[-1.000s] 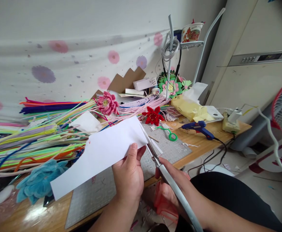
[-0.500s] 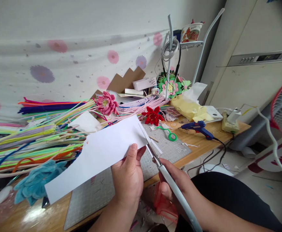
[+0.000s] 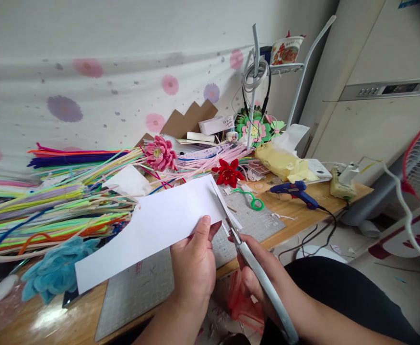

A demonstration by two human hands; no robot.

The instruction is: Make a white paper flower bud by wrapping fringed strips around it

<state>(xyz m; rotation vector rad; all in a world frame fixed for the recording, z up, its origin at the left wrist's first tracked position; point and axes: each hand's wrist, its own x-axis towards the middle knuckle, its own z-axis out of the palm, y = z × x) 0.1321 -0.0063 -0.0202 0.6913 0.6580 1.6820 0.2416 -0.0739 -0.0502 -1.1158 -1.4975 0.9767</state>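
A white sheet of paper (image 3: 152, 220), with a curved cut-out along its lower left edge, is pinched in my left hand (image 3: 194, 261), thumb on top. My right hand (image 3: 263, 273) grips a pair of scissors (image 3: 256, 270) with pale grey handles. Their blades lie at the right edge of the paper, close to my left fingertips. Below them is a grey cutting mat (image 3: 134, 292), partly covered by the paper and my hands. A red flower (image 3: 227, 172) sits just beyond the blade tips.
Bundles of coloured pipe cleaners (image 3: 52, 206) fill the left of the table. A blue fuzzy flower (image 3: 57, 268) and a pink flower (image 3: 159, 153) lie among them. To the right are a blue glue gun (image 3: 294, 190), a green coil (image 3: 256, 203) and a power strip (image 3: 343, 182).
The paper and my left hand have shifted slightly right, and the paper's left end has risen a little. The scissors' handles have moved closer together.
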